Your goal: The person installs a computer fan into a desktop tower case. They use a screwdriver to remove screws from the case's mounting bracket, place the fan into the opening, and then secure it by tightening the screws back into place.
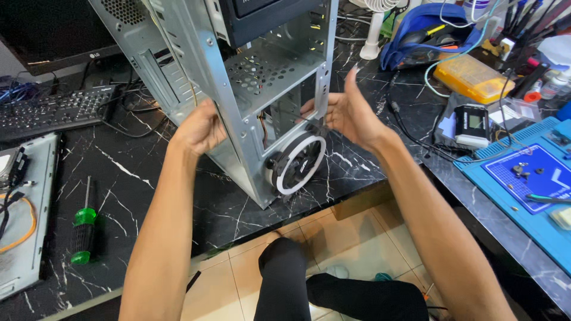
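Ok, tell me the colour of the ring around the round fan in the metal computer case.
White ring on a black round fan, clearest in the head view.

We are looking down at a black marble-veined worktop (148, 178) (glossy, catching the light), with beige floor tiles (238, 279) showing beneath its edge.

both hands raised, arms reaching forward

both bare forearms stretch up and away from the body. the left hand (199, 128) is curled, knuckles toward the camera, fingers tucked out of sight. the right hand (348, 113) is half open, thumb pointing straight up, fingers bent inward to the left.
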